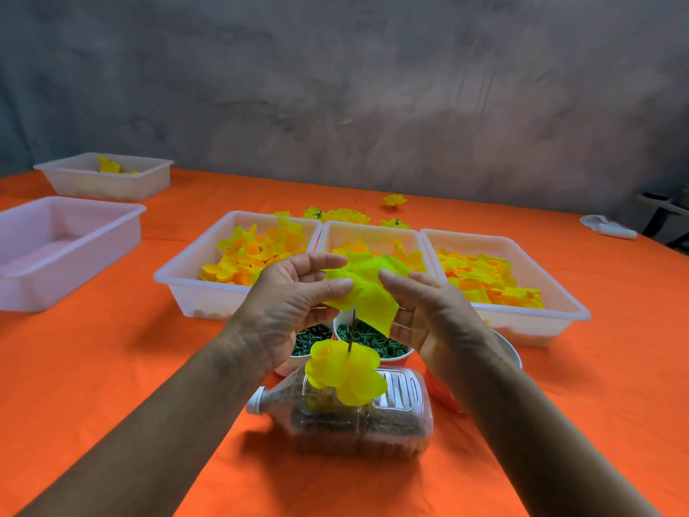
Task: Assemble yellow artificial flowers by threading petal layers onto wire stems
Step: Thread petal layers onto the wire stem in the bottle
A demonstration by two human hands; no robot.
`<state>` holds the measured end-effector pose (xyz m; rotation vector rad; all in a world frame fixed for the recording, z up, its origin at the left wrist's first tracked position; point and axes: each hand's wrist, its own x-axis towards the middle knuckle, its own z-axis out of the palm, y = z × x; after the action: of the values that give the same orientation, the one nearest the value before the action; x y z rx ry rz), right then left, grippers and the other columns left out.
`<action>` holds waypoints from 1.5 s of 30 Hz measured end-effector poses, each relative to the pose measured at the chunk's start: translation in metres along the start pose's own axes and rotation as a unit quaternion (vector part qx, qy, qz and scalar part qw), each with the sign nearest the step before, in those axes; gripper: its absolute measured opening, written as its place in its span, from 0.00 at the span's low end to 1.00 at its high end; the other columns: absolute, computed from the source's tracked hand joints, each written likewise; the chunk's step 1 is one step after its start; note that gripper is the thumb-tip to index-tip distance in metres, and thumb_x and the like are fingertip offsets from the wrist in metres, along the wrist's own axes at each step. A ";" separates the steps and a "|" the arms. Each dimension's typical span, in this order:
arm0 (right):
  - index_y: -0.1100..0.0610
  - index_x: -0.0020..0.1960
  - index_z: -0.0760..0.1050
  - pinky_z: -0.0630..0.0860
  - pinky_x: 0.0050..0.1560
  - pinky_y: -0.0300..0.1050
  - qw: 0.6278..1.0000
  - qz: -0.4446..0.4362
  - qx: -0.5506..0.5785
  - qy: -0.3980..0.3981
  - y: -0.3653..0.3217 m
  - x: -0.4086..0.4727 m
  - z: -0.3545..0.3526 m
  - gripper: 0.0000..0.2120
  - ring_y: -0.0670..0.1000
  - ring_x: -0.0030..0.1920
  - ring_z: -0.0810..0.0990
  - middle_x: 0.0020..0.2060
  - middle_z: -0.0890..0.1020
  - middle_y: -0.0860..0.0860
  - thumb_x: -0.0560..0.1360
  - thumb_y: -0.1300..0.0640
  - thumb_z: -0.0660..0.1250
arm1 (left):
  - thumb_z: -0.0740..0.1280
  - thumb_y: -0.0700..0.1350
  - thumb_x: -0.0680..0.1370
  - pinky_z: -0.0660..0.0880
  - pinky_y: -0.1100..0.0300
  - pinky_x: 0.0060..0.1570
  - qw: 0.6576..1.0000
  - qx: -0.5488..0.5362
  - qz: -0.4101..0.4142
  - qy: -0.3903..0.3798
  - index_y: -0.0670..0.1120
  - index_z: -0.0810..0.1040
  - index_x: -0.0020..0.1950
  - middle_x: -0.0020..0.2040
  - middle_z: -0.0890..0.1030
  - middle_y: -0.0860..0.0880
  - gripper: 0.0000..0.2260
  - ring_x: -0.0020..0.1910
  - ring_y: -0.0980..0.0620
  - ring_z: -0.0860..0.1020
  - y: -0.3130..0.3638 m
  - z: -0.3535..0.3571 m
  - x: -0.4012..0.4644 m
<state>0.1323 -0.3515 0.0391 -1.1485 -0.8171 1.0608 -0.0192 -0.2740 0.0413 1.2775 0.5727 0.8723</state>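
Fingers of the left hand (298, 292) and right hand (421, 311) pinch a petal layer (363, 289) over the upright wire stem (351, 332), apparently lining up its centre, the bottle (358, 423) anchoring the wire.

The cloth (112, 367) was plain orange. On it, white translucent trays (194, 289) held yellow and orange petals (253, 255). Nearer, cups (376, 341) held dark green rings. The held petal layer (367, 292) was bright yellow-green.

Orange table (112, 367), white trays (208, 292), bottle (354, 423), loose flowers (393, 200)
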 end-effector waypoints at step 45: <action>0.63 0.52 0.75 0.81 0.40 0.52 0.992 0.103 -0.051 -0.053 -0.007 0.001 0.006 0.25 0.52 0.34 0.84 0.38 0.85 0.57 0.55 0.64 0.73 | 0.75 0.39 0.55 0.78 0.59 0.28 0.993 0.016 -0.113 0.021 0.38 0.73 0.64 0.43 0.83 0.41 0.36 0.32 0.49 0.83 0.007 -0.003 -0.004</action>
<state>0.1284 -0.3487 0.0477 -1.2919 -0.8564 1.2708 -0.0256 -0.2758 0.0473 1.1990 0.7510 0.7051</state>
